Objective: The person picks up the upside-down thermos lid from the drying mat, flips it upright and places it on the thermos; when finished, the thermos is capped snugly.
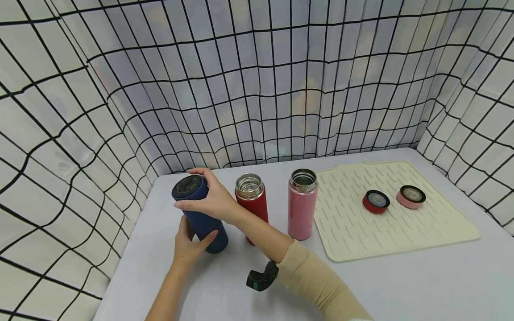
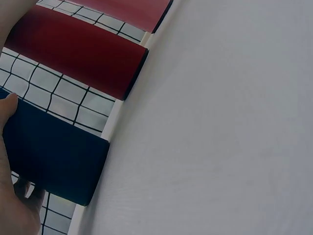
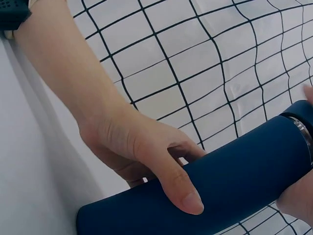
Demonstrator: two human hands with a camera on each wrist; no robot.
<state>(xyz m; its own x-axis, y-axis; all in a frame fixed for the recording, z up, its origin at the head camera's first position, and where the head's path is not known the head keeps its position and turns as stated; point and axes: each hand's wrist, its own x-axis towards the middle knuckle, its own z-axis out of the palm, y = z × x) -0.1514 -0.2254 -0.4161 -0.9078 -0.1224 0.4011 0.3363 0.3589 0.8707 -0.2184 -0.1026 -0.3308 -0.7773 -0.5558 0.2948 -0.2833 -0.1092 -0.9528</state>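
A blue insulated bottle [image 1: 217, 240] stands on the table at the left, its dark-topped lid [image 1: 188, 187] on its mouth. The left hand [image 1: 188, 250] grips the lower body, thumb in front; its thumb and fingers also show around the bottle in the right wrist view. At the top, the right hand [image 1: 214, 198] holds the lid between thumb and fingers. A strip of silver metal neck [image 3: 304, 132] shows between lid and body in the right wrist view. Right of it stand a lidless red bottle [image 1: 257, 206], partly behind the right forearm, and a lidless pink bottle [image 1: 302, 214].
On a cream drying mat [image 1: 361, 243] at the right lie a red lid [image 1: 373, 205] and a pink lid [image 1: 408, 199]. Black netting [image 1: 261, 96] surrounds the white table's back and sides. A black device [image 1: 263, 276] hangs at the right wrist.
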